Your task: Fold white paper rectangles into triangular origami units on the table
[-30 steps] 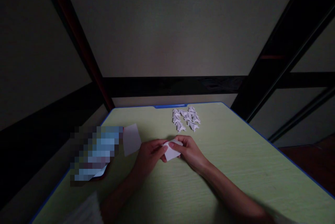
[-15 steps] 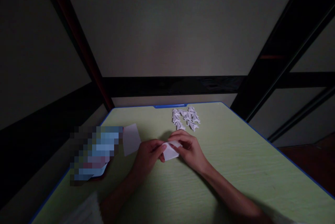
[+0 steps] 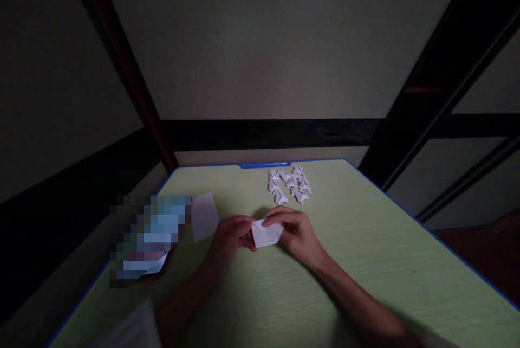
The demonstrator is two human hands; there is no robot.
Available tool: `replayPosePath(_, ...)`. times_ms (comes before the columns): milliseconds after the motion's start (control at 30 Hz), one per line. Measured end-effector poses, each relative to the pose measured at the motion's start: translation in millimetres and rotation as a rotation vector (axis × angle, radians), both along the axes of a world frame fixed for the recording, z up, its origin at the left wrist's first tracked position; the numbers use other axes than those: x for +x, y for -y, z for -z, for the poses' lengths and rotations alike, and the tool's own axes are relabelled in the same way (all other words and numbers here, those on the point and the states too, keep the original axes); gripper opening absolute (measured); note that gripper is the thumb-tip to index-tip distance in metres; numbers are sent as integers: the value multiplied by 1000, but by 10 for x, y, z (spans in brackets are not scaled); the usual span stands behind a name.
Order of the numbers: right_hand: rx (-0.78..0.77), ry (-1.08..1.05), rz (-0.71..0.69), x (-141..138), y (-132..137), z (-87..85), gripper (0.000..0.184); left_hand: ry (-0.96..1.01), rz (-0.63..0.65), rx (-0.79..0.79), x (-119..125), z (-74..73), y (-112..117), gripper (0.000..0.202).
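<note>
A small white piece of paper (image 3: 266, 234), partly folded, is held between both hands just above the green table (image 3: 365, 261). My left hand (image 3: 229, 239) pinches its left edge with curled fingers. My right hand (image 3: 294, 231) grips its top and right side, fingers bent over the fold. Beyond the hands lies a cluster of several small folded white paper pieces (image 3: 289, 184) near the table's far edge.
A flat white paper sheet (image 3: 204, 216) lies left of my hands, beside a blurred-out object (image 3: 148, 237) at the table's left edge. The table has a blue rim and stands against a dim wall with dark wooden beams.
The paper has been turned and folded a little between the fingers; my right hand shifted slightly over its top edge. Both hands stay in the same spot.
</note>
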State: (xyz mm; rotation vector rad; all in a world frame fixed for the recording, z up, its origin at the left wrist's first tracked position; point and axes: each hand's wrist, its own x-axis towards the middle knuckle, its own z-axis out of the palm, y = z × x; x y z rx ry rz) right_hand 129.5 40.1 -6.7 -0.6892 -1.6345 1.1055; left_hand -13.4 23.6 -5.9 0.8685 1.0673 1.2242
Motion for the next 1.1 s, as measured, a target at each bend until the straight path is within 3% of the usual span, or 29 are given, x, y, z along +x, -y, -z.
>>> replayPosePath(100,12,13,-17,4,0,9,33,3,22,-31,1,2,-5,21)
replayPosePath(300,-17,3,-55,-3,9,14,32,-202,76,41,8,3,26,20)
replayPosePath(533,-368,-180,-133,2,-17,-14,26,-451,-107,197,-33,-13,16,18)
replayPosePath(633,-420,-160,-115,-9,-21,-8,12,-572,-155,270,-32,-48,46,18)
replayPosePath(767,-321,52,26,-44,0,10,13,-635,-54,344,5,-36,100,21)
replayPosePath(867,-299,109,-14,-48,17,9,20,-561,90,303,27,8,114,22)
replayPosePath(967,-338,81,-32,-42,16,10,25,-501,173,251,28,29,106,24)
replayPosePath(1100,-457,-106,-51,-39,-10,24,30,-457,127,241,1,12,74,25)
